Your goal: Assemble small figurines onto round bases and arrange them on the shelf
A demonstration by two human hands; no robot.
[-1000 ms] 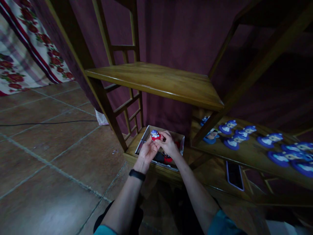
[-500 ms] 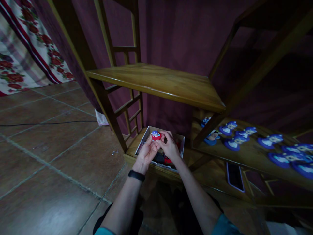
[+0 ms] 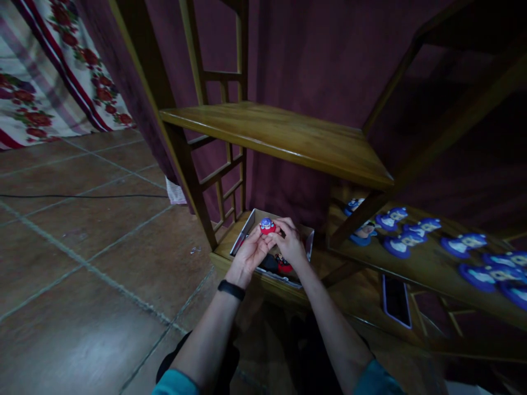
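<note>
Both my hands are closed on a small figurine point(image 3: 267, 225) with a blue-purple headpiece and a red base, held above an open box. My left hand point(image 3: 252, 254) supports it from the left and below, palm turned up. The fingers of my right hand point(image 3: 291, 246) grip its right side, and the fingertips of both hands nearly meet at the base. Beneath the hands, the white-edged cardboard box point(image 3: 305, 253) rests on the low shelf. Inside lies another figurine point(image 3: 283, 264) with a red base, partly covered by my right hand and wrist.
Several blue-based figurines point(image 3: 401, 243) stand on a wooden shelf to the right. Lower down lies a phone point(image 3: 396, 300) with a pale purple edge. A wooden shelf board point(image 3: 280, 131) juts out above my hands. A black cable point(image 3: 82, 196) crosses the tiled floor on the left.
The figurine stays in both hands and is turned slightly, its front now facing more toward me. My view has shifted a little, moving the scene slightly right.
</note>
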